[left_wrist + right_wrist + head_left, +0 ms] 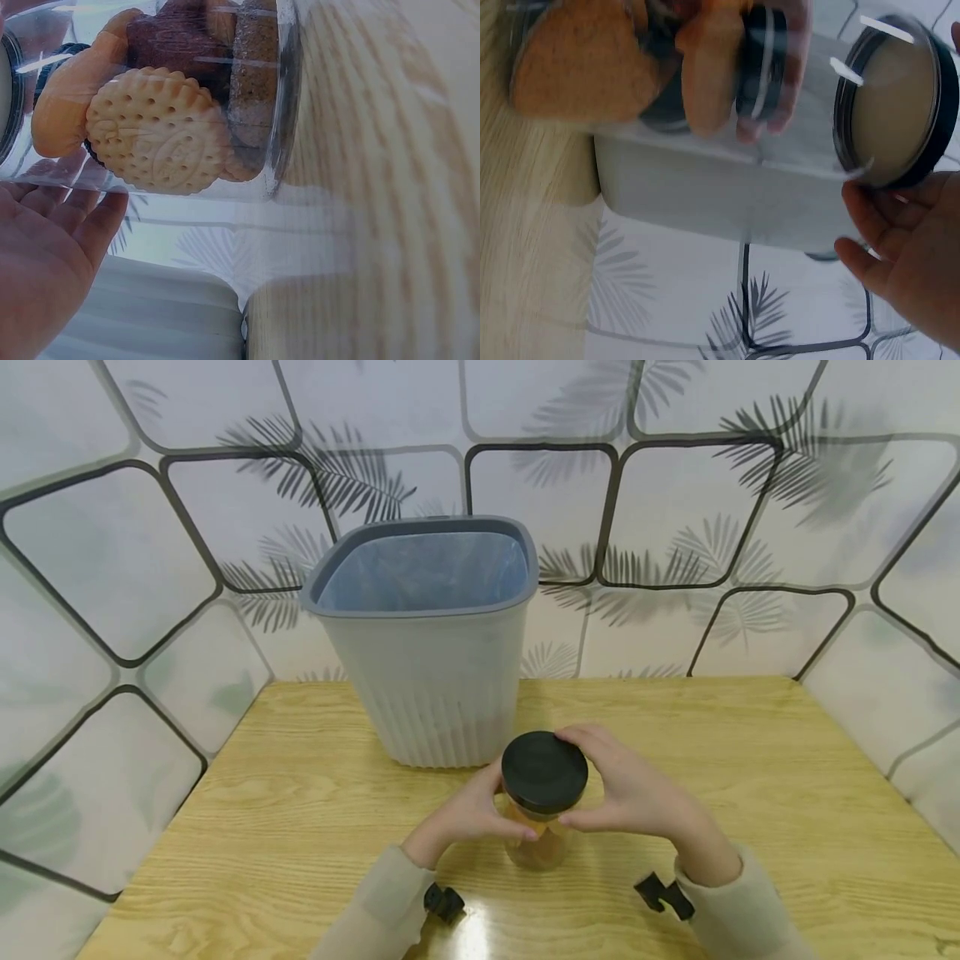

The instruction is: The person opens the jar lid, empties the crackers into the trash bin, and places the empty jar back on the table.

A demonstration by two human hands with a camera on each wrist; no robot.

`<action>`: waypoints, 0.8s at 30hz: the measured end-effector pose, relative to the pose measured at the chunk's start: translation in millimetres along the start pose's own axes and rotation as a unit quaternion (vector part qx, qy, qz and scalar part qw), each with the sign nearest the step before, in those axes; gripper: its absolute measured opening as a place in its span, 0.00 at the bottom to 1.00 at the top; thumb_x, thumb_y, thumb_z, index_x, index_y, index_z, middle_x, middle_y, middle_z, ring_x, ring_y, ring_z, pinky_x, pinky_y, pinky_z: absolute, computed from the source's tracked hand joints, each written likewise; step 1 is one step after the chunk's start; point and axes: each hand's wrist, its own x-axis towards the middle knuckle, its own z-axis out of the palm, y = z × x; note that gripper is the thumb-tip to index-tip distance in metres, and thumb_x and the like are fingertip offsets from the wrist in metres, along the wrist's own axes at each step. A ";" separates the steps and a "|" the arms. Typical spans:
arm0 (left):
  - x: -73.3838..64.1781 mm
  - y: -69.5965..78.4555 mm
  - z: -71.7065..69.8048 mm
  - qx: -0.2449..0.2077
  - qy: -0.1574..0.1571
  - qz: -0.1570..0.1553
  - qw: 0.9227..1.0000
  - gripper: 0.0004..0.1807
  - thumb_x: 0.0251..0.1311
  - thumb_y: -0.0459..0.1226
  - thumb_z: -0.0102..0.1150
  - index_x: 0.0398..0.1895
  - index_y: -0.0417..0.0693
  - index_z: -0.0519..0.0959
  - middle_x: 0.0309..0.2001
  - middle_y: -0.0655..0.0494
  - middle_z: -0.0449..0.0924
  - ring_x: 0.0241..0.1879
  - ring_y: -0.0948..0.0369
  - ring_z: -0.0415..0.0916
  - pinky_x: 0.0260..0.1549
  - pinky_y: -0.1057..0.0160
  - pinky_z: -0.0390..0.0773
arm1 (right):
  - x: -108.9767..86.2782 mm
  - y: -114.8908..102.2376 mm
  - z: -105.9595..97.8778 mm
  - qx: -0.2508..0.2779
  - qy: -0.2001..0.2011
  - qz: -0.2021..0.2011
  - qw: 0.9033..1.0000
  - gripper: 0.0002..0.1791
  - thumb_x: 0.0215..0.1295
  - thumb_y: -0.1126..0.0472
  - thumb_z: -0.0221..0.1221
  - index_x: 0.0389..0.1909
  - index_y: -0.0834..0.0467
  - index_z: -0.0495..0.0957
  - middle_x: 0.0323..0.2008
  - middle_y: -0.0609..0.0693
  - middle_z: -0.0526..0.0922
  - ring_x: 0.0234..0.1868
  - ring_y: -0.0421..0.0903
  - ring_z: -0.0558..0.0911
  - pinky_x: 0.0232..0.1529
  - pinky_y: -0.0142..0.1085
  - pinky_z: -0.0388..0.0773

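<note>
Left hand (467, 812): curled round clear cookie jar (537, 853) | right hand (637, 789): pinching black lid (544, 772) | best: keep jar still, upright; grip lid evenly

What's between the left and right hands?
In the head view, a clear biscuit jar with a black lid on top is between left hand and right hand.

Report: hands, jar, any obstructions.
Left hand holds clear jar; right hand grips black lid. Lid over jar's mouth, cookies inside. Bin beyond jar, seemingly not blocking.
</note>
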 end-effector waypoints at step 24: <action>-0.6 -4.6 0.0 0.003 -0.007 0.017 1.000 0.50 0.41 0.27 0.67 0.67 0.47 0.47 0.63 0.48 0.56 0.57 0.58 0.62 0.50 0.59 0.67 | 5.9 -12.0 20.0 -0.015 0.065 0.030 0.997 0.46 0.41 0.45 0.68 0.58 0.64 0.61 0.53 0.56 0.66 0.52 0.50 0.65 0.45 0.48 0.68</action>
